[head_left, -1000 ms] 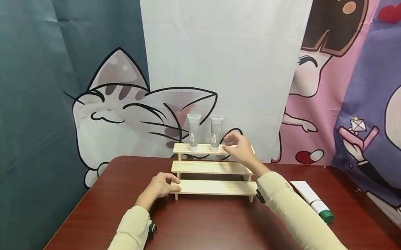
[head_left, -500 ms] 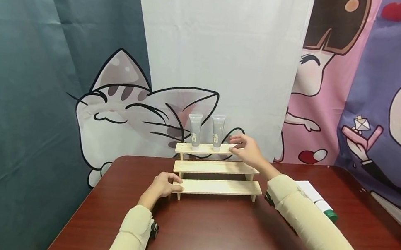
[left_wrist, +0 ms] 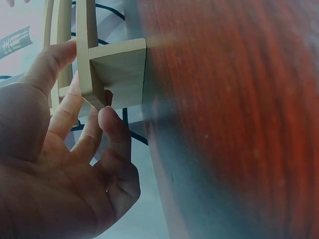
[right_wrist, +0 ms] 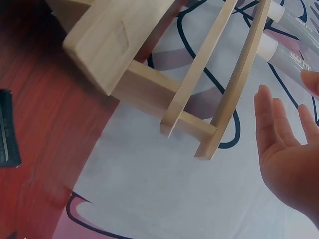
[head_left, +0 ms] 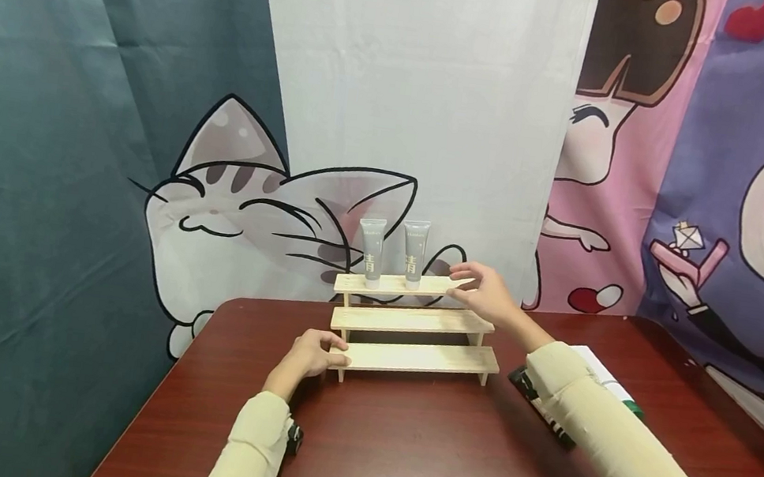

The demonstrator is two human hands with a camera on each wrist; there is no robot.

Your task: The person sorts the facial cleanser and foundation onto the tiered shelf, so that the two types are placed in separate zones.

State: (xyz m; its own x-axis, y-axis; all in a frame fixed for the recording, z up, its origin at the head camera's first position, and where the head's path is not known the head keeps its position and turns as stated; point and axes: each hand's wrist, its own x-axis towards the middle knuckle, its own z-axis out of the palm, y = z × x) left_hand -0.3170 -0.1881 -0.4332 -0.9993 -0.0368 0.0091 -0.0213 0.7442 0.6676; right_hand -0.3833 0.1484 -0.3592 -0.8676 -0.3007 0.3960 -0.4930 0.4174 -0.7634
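A pale wooden three-step rack [head_left: 421,357] stands on the table. My left hand [head_left: 311,353] holds the left end of its lowest step; in the left wrist view the thumb lies over the board and the fingers curl at its underside. Two clear tubes, a left one [head_left: 371,251] and a right one [head_left: 414,257], stand upright on their white caps on the top step. Beside the right end of that step is my right hand [head_left: 486,293], its fingers loosely spread and holding nothing. The right wrist view shows this hand [right_wrist: 291,159] apart from the tubes.
A white tube with a green cap [head_left: 604,377] lies on the red-brown table [head_left: 371,444] at the right, partly behind my right sleeve. Nearer the rack lies a black flat packet [head_left: 534,400], also partly covered. A printed cloth backdrop [head_left: 413,99] hangs behind the table.
My right hand has moved rightward along the top step, away from the right-hand clear tube. More of the black packet shows beside the sleeve. The left hand keeps its hold on the rack.
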